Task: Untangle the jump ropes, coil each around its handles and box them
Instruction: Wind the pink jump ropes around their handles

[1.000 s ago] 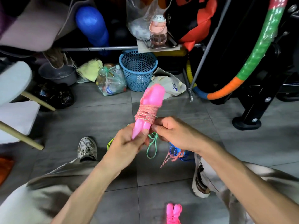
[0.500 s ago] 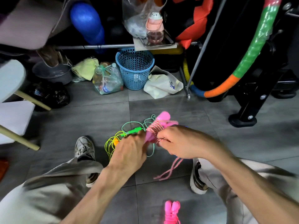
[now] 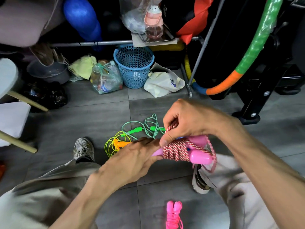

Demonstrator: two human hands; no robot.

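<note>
Here, both hands [image 3: 132, 161] [image 3: 189, 123] grip pink rope bundle [image 3: 179, 152], blue basket [image 3: 134, 66] contents unclear

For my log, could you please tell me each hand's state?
Left hand: holding the pink handles.
Right hand: pinching the rope.

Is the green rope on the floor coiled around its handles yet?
No: the green rope lies in loose loops on the floor, its handles bare.
</note>
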